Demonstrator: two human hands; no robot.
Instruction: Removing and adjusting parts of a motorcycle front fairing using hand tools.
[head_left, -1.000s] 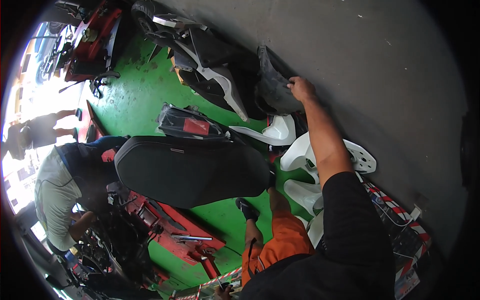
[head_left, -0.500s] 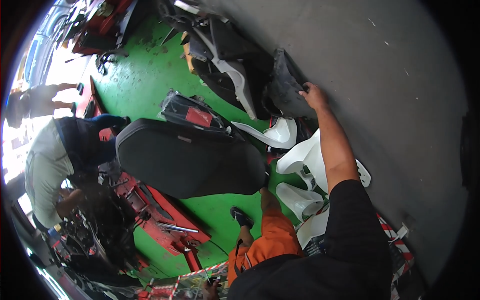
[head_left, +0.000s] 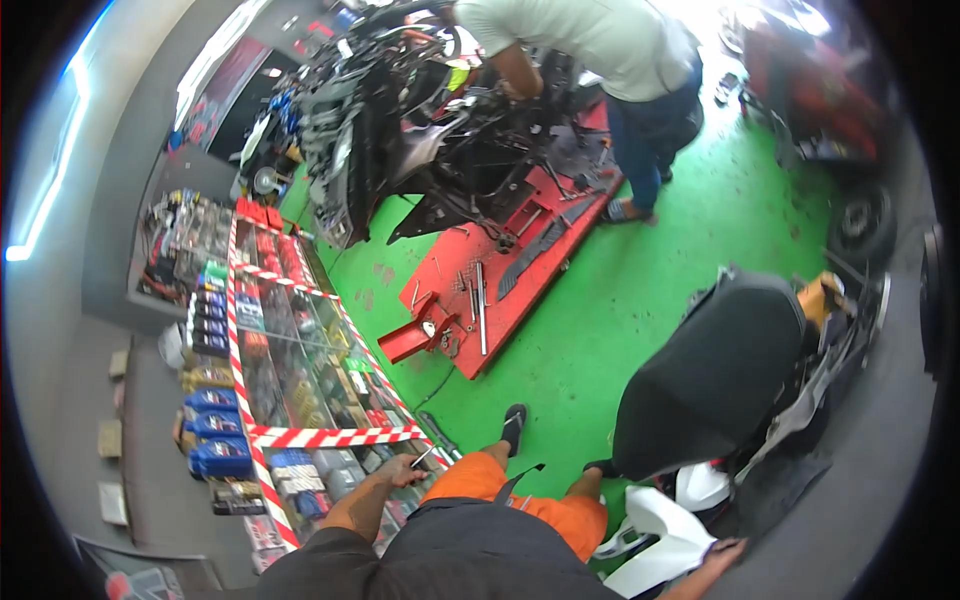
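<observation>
My left hand (head_left: pixel 400 471), at the lower middle beside the edge of a glass display case, is closed round a thin metal-shafted tool (head_left: pixel 424 455) that looks like a screwdriver. My right hand (head_left: pixel 727 549) is low on the right, at the edge of a white fairing panel (head_left: pixel 655 530) and close to a dark grey plastic panel (head_left: pixel 785 495). Its fingers are partly hidden, so its grip is unclear. Just beyond it, a long black motorcycle seat (head_left: pixel 710 375) lies among other body parts, with another white panel (head_left: pixel 703 485) beneath its near end.
A red work stand (head_left: pixel 500 280) carries loose tools and a stripped motorcycle (head_left: pixel 430 150), where a person (head_left: pixel 600 50) bends over. The display case (head_left: pixel 330 437), edged in red-and-white tape, stands to my left beside blue bottles (head_left: pixel 215 425). A wheel (head_left: pixel 862 220) is at far right.
The view has swung left, bringing the display case and work stand toward the middle and the seat to the right. My right hand, earlier on the dark panel, now shows beside the white panel.
</observation>
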